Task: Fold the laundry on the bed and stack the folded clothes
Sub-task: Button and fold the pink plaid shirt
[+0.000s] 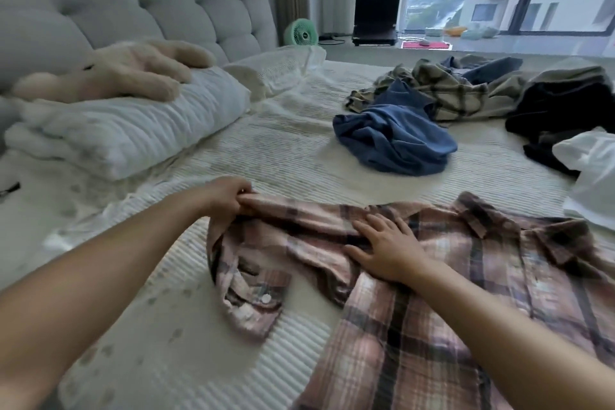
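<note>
Pink plaid shirt point(449, 293) near bed point(283, 150) edge; left hand point(226, 196) pinches sleeve, right hand point(386, 250) flat.

The bed point(273, 156) is covered by pillows point(133, 133), a pink plaid shirt point(466, 293), a blue garment point(396, 143) and heaped clothes point(466, 90).

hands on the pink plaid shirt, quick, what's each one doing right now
Left hand: gripping the sleeve of the pink plaid shirt.
Right hand: open, fingers flat, pressing on the shirt.
</note>
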